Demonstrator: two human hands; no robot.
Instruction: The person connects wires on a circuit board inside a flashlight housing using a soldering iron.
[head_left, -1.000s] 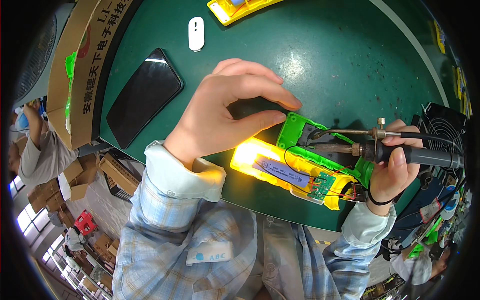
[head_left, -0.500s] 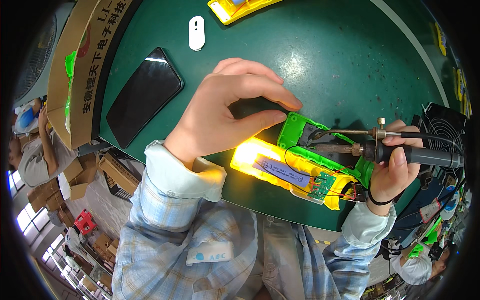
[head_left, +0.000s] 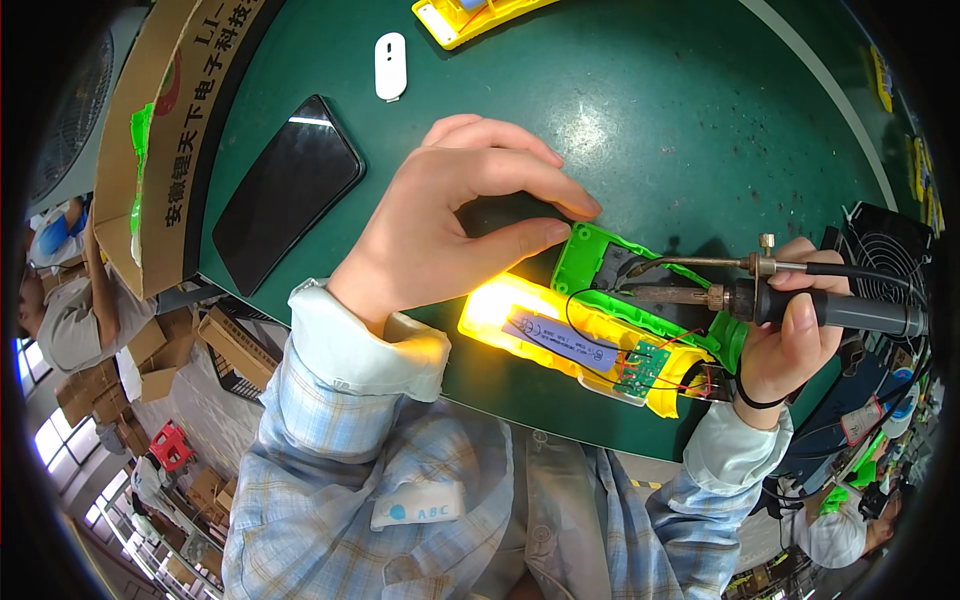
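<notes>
My right hand [head_left: 790,345] grips a black-handled soldering iron [head_left: 825,308] with a thin metal feed tube [head_left: 700,262] clamped alongside. Its tip reaches left over a green half-shell [head_left: 578,262]. In front lies a yellow half-shell [head_left: 662,402] holding a purple cylindrical battery [head_left: 565,340], a small green circuit board [head_left: 643,369] and several thin wires. A bright yellow-white light glows at its left end. My left hand [head_left: 470,205] arches beside that light, thumb and fingertips apart. The thumb tip is by the green shell's left corner; whether it touches cannot be made out.
A black phone [head_left: 290,195] and a white oval device [head_left: 391,67] lie on the green table [head_left: 660,110]. Another yellow shell [head_left: 470,20] is at the far edge. A cardboard box [head_left: 150,150] stands left; a black fan [head_left: 885,255] stands right. Other people sit on both sides.
The shells and white device appear shifted very slightly left in the picture. Both hands and the soldering iron keep nearly the same pose.
</notes>
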